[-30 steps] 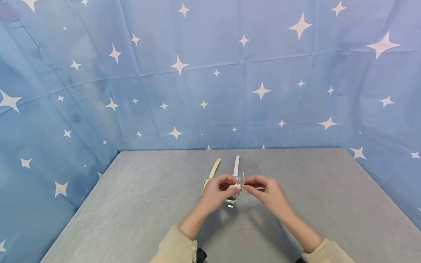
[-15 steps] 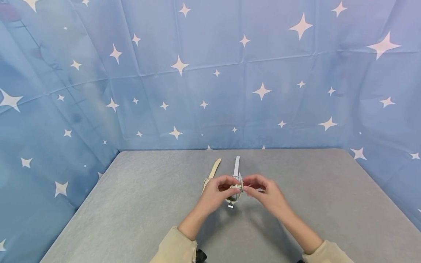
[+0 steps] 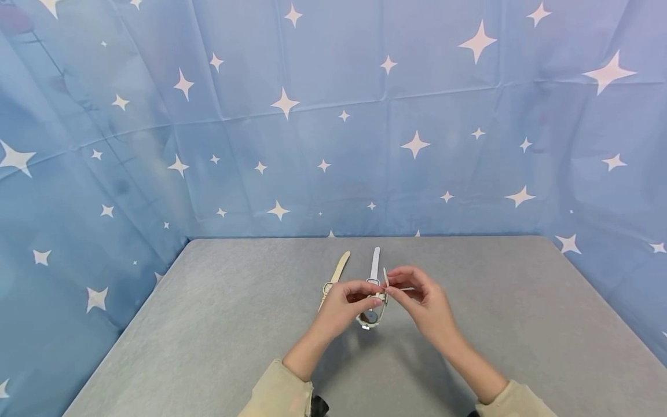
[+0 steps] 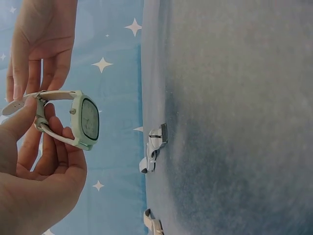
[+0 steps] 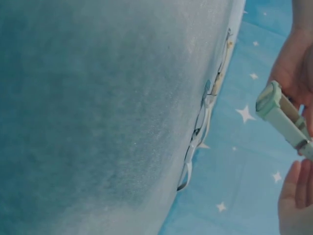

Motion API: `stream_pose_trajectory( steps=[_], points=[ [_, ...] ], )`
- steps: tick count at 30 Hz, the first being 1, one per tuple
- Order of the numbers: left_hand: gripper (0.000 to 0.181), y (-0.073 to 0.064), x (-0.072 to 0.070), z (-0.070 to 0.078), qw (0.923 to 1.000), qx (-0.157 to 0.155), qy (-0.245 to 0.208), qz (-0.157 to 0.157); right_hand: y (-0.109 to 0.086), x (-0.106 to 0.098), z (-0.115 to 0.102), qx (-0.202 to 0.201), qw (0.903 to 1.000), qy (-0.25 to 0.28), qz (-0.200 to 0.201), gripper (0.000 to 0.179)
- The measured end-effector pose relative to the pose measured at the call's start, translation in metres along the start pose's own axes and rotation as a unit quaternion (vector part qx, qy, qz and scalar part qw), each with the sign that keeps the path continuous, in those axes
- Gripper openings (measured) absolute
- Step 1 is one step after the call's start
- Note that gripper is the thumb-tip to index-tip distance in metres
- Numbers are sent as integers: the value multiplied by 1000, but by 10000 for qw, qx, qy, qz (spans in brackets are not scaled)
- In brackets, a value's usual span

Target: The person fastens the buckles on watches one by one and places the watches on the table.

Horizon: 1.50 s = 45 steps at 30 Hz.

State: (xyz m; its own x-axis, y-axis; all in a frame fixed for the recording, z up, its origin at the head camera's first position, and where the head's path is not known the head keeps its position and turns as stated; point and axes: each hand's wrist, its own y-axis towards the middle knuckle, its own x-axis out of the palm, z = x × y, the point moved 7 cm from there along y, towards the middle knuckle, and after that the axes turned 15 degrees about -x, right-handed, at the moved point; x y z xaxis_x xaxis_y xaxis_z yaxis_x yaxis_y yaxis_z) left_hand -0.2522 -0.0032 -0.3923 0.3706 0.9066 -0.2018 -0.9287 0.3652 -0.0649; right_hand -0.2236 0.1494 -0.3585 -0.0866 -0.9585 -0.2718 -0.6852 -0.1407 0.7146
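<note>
A pale green wristwatch (image 4: 89, 120) is held up off the table between both hands, its strap closed in a loop. My left hand (image 3: 341, 304) pinches the strap near the buckle (image 4: 40, 115), thumb on one side and fingers curled beneath. My right hand (image 3: 427, 301) pinches the strap's free end (image 4: 13, 106), which sticks out past the buckle. In the left wrist view the square dial faces away from the fingers. The left fingers partly hide the buckle in the head view.
Just beyond the hands, a white watch (image 3: 375, 263) lies on the grey table (image 3: 208, 324). To its left lies a cream watch (image 3: 341, 266), partly behind the left hand. A blue curtain with white stars (image 3: 333, 133) hangs behind the table.
My right hand has risen slightly and its fingers have shifted along the strap end. The watch's dial has tipped more into view. The left hand keeps its grip nearly in place.
</note>
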Motion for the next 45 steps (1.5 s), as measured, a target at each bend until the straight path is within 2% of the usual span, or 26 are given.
stream_pose_trajectory(
  steps=[7, 15, 25, 34, 45],
  points=[
    [22, -2, -1, -1, 9997, -199, -134, 52, 0, -3, -2, -44, 9998, -190, 85, 19],
    [20, -1, -3, 0, 9995, -170, -176, 178, 1, -5, -1, 59, 9998, -129, 108, 19],
    [20, -1, -4, 0, 9989, -241, -363, 196, 2, -7, -4, -96, 9999, -82, 68, 16],
    [21, 0, -4, -2, 9983, -254, -504, 175, 1, -10, -4, -179, 9995, -248, -33, 18],
    [22, 1, -5, -5, 9978, -368, -509, 229, 1, -11, -5, -257, 9990, -335, -112, 19]
  ],
)
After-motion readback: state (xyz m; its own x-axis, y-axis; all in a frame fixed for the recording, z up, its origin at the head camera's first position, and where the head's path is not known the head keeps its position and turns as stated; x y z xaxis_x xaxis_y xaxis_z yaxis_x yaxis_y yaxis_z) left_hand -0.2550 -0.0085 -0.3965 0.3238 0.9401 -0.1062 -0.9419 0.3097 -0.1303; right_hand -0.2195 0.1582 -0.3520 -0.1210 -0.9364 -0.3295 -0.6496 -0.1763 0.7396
